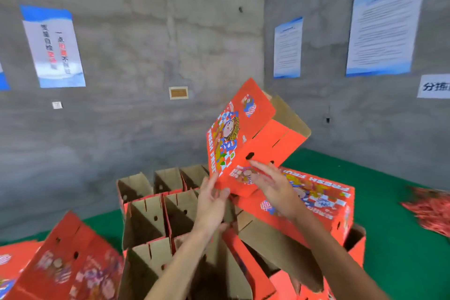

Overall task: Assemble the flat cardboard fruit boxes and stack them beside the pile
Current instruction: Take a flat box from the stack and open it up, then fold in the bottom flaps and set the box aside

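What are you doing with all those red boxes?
A person is folding flat cardboard into fruit boxes and piling them up. Right now an assembled red fruit box is tilted in the air above the pile, with the left hand and the right hand open at its lower edge; whether they touch it or have just let go is hard to tell. Below are finished boxes standing open, and another printed box lies on its side on the green floor.

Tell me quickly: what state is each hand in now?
Left hand: open, fingers straight at the red fruit box.
Right hand: open, fingers straight beside the same box.
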The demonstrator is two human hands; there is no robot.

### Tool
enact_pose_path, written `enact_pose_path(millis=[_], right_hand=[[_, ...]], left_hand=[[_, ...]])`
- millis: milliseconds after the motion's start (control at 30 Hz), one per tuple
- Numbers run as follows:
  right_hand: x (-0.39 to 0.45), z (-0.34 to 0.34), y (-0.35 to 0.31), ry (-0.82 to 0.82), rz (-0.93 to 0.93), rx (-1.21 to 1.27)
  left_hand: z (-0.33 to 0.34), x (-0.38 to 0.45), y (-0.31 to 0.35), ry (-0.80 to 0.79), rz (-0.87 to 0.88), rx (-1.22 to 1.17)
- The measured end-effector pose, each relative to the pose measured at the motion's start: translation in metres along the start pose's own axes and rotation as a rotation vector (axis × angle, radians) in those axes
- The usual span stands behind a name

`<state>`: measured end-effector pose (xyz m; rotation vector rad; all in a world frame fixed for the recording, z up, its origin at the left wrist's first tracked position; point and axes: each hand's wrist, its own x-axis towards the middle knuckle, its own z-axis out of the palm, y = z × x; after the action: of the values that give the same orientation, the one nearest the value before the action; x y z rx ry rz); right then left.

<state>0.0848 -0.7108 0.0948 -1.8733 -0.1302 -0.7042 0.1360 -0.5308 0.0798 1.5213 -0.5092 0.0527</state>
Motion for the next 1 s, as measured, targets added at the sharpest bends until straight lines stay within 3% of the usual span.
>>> enact_pose_path(millis=[133, 233, 467, 767, 933, 1000], right_hand=[[0.007, -0.015, 0.023, -0.088, 0.093, -0.083], [0.009, -0.013, 0.033, -0.061, 0.155, 0.019], [0.001, 0.041, 0.025, -0.152, 0.129, 0.092], [-0.018, 0.195, 0.021, -0.415, 0.224, 0.178], [-0.031, 0.282, 0.002, -0.521, 0.240, 0.193], [-0.036, 0.313, -0.005, -0.560, 0.248, 0.195]], left_hand=[[0.012, 0.014, -0.004, 0.033, 0.026, 0.052], [0.009, 0.018, -0.011, 0.046, 0.005, 0.075], [-0.041, 0.002, -0.026, 0.090, 0.083, 0.266], [-0.223, -0.046, -0.054, 0.456, -0.036, 0.624], [-0.322, -0.078, -0.046, 0.551, -0.101, 0.657], [-0.351, -0.087, -0.046, 0.571, -0.134, 0.837]])
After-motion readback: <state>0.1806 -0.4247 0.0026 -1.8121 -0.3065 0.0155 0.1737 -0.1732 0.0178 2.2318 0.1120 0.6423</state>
